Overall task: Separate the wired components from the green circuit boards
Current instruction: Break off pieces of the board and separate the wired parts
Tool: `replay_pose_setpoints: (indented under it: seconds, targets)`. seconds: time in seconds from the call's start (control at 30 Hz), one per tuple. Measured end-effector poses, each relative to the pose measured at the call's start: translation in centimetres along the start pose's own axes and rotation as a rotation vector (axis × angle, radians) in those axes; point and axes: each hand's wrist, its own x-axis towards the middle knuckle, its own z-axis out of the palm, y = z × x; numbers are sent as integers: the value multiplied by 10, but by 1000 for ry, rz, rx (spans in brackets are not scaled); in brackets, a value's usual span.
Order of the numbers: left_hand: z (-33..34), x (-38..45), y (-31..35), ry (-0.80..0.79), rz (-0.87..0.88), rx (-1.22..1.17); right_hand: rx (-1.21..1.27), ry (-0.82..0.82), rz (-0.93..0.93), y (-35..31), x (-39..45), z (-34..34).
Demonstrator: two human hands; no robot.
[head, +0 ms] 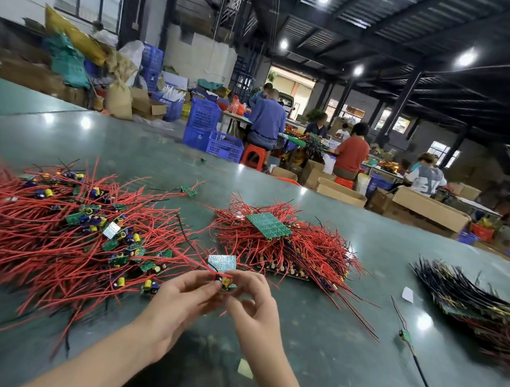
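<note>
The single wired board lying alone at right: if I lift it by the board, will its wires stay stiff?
Probably not: the wired board trails long, thin, curving wires, so they should droop. It looks small and likely light.

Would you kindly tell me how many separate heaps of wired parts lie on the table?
3: a loose red heap at left, a red heap in the middle under a green panel, and a dark-wired heap at right, partly out of frame.

Left wire pile [50, 226] blurred and cut off at frame edge, dark wire bundle [475, 297] cut off right, held component [225, 281] partly hidden by fingers [203, 286]
</note>
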Motion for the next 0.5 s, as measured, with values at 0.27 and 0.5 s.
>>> replay_pose_setpoints:
  seconds: [0.27, 0.5]
  targets:
    - [3, -3, 5, -2, 52, 126, 42, 169, 58, 4, 3, 1]
    - [12, -10, 11, -24, 130, 252, 532, 292, 374, 5, 7, -4]
